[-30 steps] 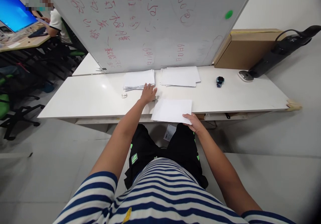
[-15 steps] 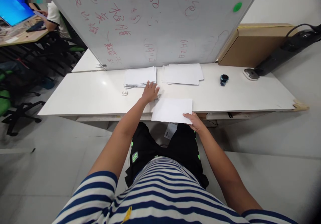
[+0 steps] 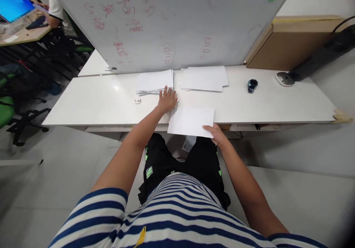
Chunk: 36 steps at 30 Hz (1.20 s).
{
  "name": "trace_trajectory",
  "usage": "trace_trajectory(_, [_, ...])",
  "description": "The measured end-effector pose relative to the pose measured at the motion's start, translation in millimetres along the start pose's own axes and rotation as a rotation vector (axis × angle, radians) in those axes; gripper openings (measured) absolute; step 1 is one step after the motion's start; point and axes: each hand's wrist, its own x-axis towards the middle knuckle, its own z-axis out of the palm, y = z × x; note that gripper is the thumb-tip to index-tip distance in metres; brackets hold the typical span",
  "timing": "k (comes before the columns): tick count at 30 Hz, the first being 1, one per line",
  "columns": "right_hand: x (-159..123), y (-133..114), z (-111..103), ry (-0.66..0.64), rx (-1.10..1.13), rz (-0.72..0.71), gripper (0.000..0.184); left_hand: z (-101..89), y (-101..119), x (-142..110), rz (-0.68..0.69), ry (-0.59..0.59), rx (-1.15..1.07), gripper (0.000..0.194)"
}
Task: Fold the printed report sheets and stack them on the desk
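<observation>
My right hand (image 3: 215, 133) grips the lower right corner of a white sheet of paper (image 3: 191, 121), thumb on top and fingers underneath. The sheet juts over the front edge of the white desk (image 3: 111, 111). My left hand (image 3: 167, 99) has its fingers spread, with the fingertips at the near right corner of the left paper stack (image 3: 155, 80). That stack has slightly uneven edges. To its right lies a second stack of paper (image 3: 205, 78), fanned a little at its sides. A small white curled object (image 3: 137, 101) rests just below the left stack.
A whiteboard (image 3: 183, 29) with red writing stands behind the stacks. Rightward are a dark blue watch (image 3: 252, 85), a grey and white mouse (image 3: 285, 79), a cardboard box (image 3: 291, 48) and a black cylinder (image 3: 327, 52). Another person (image 3: 57, 13) sits at a far-left desk.
My view has shifted slightly, moving the whiteboard and desk items in the picture. Both hands stay nearly in place, the right one still holding the sheet.
</observation>
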Motion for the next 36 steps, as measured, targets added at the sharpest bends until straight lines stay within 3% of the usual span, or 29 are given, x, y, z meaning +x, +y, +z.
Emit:
trace_trajectory(7, [-5, -7, 6, -0.037, 0.005, -0.007, 0.033, -24.2, 4, -6, -0.05, 0.069, -0.106, 0.054])
trace_trajectory(11, [-9, -8, 6, -0.012, -0.027, -0.04, 0.033, -42.6, -3, -23, -0.093, 0.332, -0.249, 0.06])
trace_trajectory(14, [-18, -10, 0, 0.017, -0.02, -0.068, 0.033, -41.2, -12, -51, -0.201, 0.45, -0.289, 0.064])
trace_trajectory(18, [-40, -21, -11, 0.061, -0.03, -0.104, 0.038, -21.0, -22, -80, -0.304, 0.354, -0.219, 0.058])
trace_trajectory(22, [-67, -39, -19, 0.097, -0.058, -0.159, 0.045, -6.3, -23, -84, -0.337, 0.248, -0.181, 0.064])
trace_trajectory(28, [-91, -53, -16, 0.076, -0.036, -0.239, 0.049, -5.9, -22, -82, -0.314, 0.217, -0.175, 0.063])
trace_trajectory(36, [-91, -53, -8, 0.091, -0.038, -0.233, 0.052, -5.1, -22, -82, -0.314, 0.211, -0.194, 0.061])
